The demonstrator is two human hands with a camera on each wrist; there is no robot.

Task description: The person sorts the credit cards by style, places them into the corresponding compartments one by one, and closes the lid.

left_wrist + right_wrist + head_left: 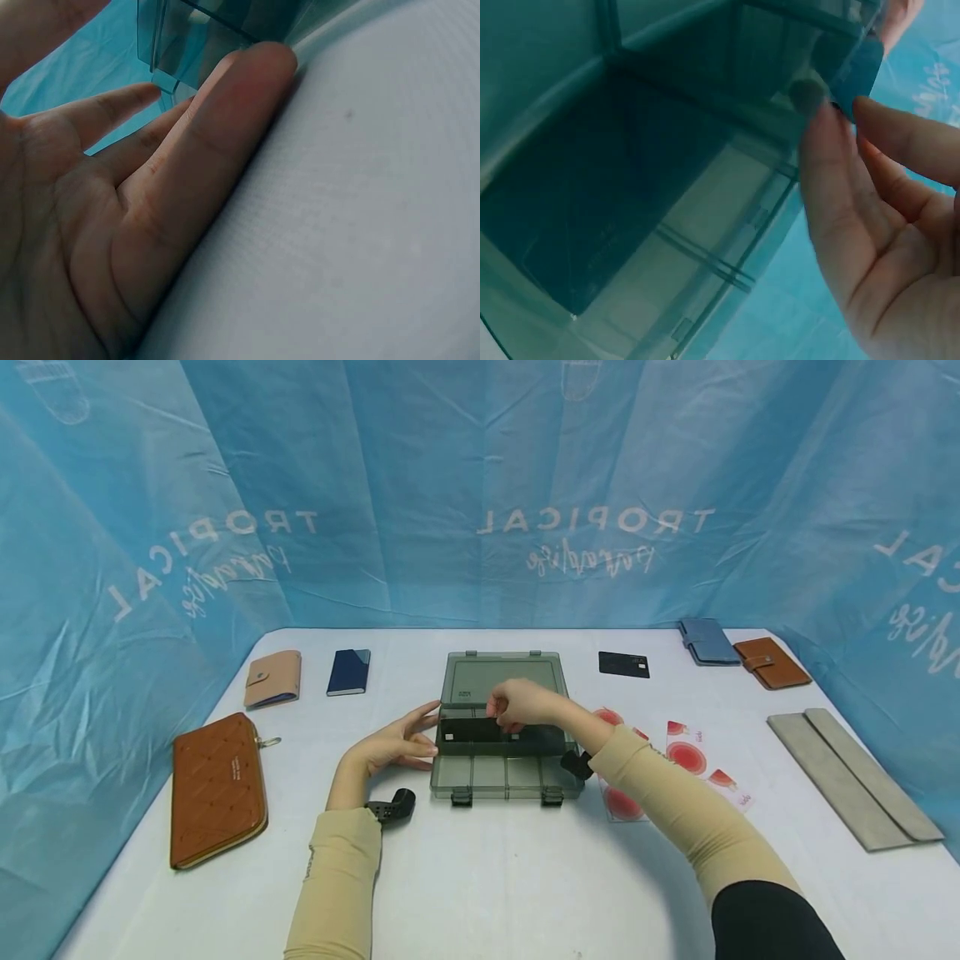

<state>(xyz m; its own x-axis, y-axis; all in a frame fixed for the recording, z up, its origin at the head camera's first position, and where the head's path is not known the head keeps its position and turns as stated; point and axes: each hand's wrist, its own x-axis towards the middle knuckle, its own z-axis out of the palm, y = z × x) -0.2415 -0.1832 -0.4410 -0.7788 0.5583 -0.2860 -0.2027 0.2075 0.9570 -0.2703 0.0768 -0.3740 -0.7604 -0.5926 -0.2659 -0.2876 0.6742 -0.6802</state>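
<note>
A grey-green, see-through compartment box lies with its lid folded back. My right hand reaches over it and pinches the right end of a black card between thumb and fingers. In the right wrist view, the held card shows at the fingertips, while a second dark card lies inside the box. That second black card sits to the right of the held one in the head view. My left hand touches the box's left side, its fingers spread and fairly straight.
Right of the box lie watermelon-print cards, partly under the right arm, and a black card behind. Further right are a blue wallet, a brown wallet and a grey pouch. Leftward lie a navy holder, beige wallet and brown purse.
</note>
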